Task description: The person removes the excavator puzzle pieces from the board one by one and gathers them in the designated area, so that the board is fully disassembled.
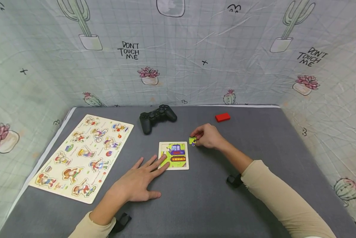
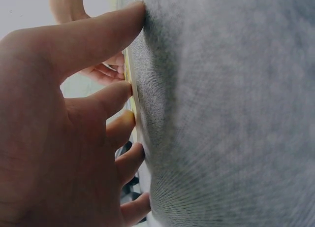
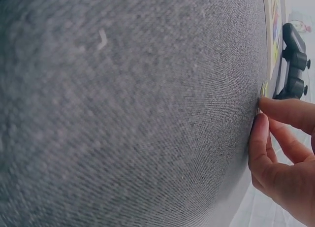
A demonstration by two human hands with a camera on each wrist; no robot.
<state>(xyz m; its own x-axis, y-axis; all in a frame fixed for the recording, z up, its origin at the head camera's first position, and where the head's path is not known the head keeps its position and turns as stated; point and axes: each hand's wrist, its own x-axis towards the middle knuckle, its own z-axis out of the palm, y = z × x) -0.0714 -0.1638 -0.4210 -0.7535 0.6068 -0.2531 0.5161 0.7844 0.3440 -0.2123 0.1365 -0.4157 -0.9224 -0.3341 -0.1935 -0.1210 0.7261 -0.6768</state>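
A small square jigsaw puzzle (image 1: 178,152) with a pale frame and a purple digger-like vehicle on green lies on the grey cloth. Spread flat, my left hand (image 1: 137,185) rests with two fingertips over the puzzle's left side, its thumb on the cloth. In the left wrist view its fingertips (image 2: 125,89) meet the board's edge. Just right of the puzzle, my right hand (image 1: 209,136) pinches a small green puzzle piece (image 1: 192,140) between thumb and fingers. The right wrist view shows that piece (image 3: 264,88) low at the cloth, mostly hidden by the thumb.
A black game controller (image 1: 157,117) lies behind the puzzle. To the back right is a red block (image 1: 222,117). A large pale board (image 1: 86,155) with pictures of figures lies at the left. Printed curtains (image 1: 178,49) enclose the table's back and sides.
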